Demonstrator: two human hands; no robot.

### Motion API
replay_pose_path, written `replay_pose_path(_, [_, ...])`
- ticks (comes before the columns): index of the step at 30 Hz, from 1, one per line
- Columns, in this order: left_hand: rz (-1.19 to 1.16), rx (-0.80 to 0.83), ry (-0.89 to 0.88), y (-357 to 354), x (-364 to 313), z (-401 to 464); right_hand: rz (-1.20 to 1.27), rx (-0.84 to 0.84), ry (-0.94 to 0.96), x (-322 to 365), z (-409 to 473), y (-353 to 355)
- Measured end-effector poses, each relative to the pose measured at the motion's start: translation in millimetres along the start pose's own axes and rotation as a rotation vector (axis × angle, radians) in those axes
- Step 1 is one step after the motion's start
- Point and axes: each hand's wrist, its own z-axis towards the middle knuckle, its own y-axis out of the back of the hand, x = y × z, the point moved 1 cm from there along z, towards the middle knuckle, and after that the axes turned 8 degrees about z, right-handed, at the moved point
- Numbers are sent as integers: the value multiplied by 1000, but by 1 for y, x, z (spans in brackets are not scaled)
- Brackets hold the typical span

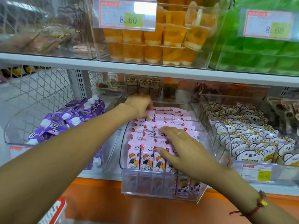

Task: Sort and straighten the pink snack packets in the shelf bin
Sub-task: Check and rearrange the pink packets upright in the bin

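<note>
1. We see the pink snack packets (pixel 146 156) standing in rows inside the clear shelf bin (pixel 161 186).
2. Our left hand (pixel 140 105) pinches a rear packet.
3. Our right hand (pixel 182 148) rests flat, fingers straight, on the front rows.

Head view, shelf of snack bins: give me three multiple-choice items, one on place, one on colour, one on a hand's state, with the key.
1. Where does the clear plastic bin of purple cartons stand relative to the clear plastic bin of pink snack packets?
A. left
B. right
C. above

2. What colour are the jelly cups directly above the pink packets?
A. green
B. orange
C. purple

3. How is the right hand placed?
A. clenched in air
B. fingers spread flat on packets
C. gripping the price tag

Key: A, cartons sit leftward; B, orange cups overhead; B, fingers lie straight across the rows.
</note>
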Motion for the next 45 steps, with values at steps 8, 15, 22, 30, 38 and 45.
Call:
replay_pose_path(8, [60, -74, -96, 13, -1, -5, -16, 24, 10, 4, -1, 3])
replay_pose_path(15, [123, 106, -245, 13, -7, -39, -58, -41, 63, 15, -3, 11])
replay_pose_path(22, [0, -155, -88, 13, -12, -51, -93, 10, 38, 17, -7, 8])
replay_pose_path(30, [-778, -566, 152, 28, -21, -98, -60, -16, 57, 14, -8, 7])
replay_pose_path(38, [-1174, -879, 40, 39, -51, -150, 486, -287, 13, 29, -5, 19])
replay_pose_path(45, [-1355, -643, 56, 25, -51, -148, 1062, -281, -144, 42, 0, 24])
